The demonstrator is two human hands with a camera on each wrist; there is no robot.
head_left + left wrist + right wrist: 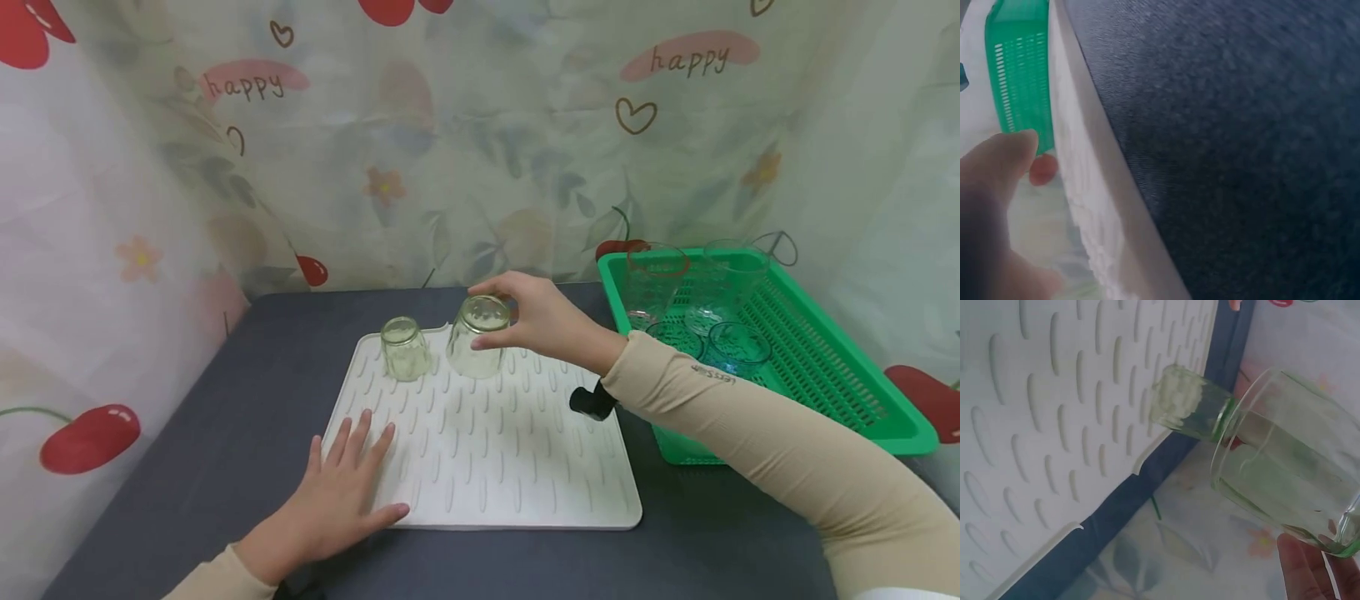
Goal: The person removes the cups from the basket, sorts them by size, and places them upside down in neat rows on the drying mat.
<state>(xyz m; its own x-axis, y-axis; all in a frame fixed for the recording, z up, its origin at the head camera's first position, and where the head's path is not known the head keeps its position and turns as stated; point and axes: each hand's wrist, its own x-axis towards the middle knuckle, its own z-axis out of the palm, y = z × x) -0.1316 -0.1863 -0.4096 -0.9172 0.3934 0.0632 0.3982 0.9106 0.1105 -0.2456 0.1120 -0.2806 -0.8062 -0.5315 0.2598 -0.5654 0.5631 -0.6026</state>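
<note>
My right hand (536, 321) grips a clear drinking glass (480, 337) near its base, over the far part of the white ridged drying mat (517, 467). The glass is upside down; in the right wrist view its rim faces the mat, and the fingers (1304, 565) hold the base end. Beside it, a smaller greenish glass (405, 350) stands upside down on the mat's far left corner. My left hand (337, 492), fingers spread and straight, lies at the mat's near left edge with nothing held.
A green slatted basket (825, 333) stands at the right, under my right forearm. Inside are a red-rimmed glass (656, 279), another clear glass (731, 283) and blue-rimmed glasses (738, 346). Behind the dark tabletop (247, 400) hangs a printed curtain (480, 150).
</note>
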